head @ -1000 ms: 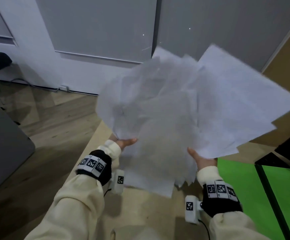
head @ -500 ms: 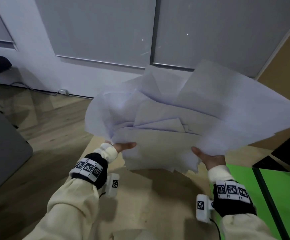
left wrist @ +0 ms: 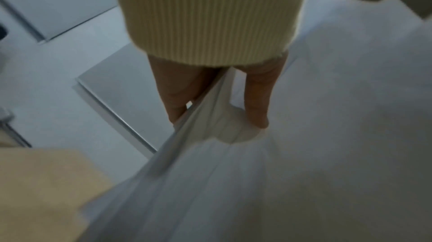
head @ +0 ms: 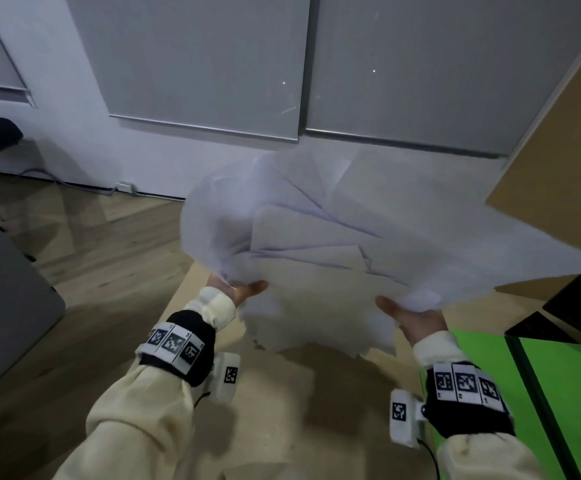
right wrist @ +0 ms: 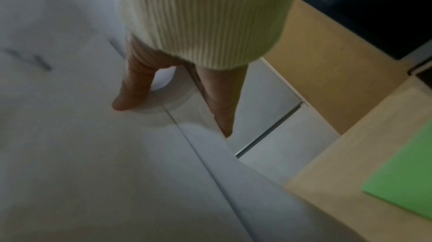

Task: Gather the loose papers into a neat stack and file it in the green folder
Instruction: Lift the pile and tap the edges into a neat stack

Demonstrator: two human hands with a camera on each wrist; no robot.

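Papers (head: 334,258) held above the bench (head: 282,410), fanned and skewed. My left hand (head: 239,289) and right hand (head: 412,315) each pinch a near corner. Folder (head: 559,393) at bench's right edge. Risk: loose sheets could slip out, thin grip.

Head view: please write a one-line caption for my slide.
Both hands, left and right, hold fanned loose papers above a table; a green folder lies open at right.
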